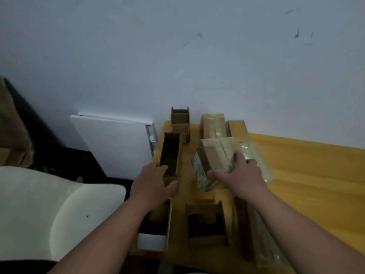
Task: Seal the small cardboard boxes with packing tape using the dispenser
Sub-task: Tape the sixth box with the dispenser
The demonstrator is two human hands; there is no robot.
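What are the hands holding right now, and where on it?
The right hand grips a taped box at its near right corner. The left hand rests on the near end of an open box, gripping nothing.

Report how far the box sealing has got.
Done: two taped boxes stand by the wall. In hand: the right hand grips a taped box; the left hand rests on an open box. Left: other open boxes. No dispenser in view.

Yellow tabletop (308,167) in front of me, pale scuffed wall (197,56) behind its far edge. White panel (118,143) leans beside tabletop's left edge. Cream chair (49,210) lower left.
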